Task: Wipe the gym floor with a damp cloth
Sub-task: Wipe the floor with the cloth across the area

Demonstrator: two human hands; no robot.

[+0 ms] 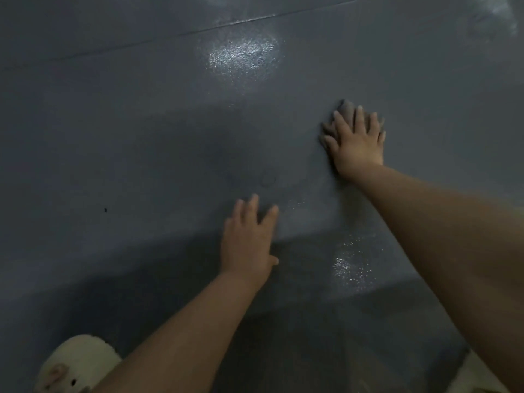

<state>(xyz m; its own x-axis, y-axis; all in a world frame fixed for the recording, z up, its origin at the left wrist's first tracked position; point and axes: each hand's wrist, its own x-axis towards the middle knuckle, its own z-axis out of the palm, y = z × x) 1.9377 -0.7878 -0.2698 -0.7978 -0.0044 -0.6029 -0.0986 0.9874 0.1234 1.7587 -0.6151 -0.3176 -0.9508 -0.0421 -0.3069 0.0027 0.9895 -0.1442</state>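
R hand point(357, 143): fingers point(359, 116) are spread straight and pressed flat on a dark cloth point(344, 107), which is bunched under and just beyond the fingertips, w/ its edge seen left of the thumb. L hand point(247, 241): fingers point(253, 205) are laid straight and flat on the grey gym floor point(127, 143), nothing held, well apart from the cloth. Wet glints are seen on the floor far beyond the fingers and near the R forearm. A cream slipper point(76, 364) is seen behind the L arm.
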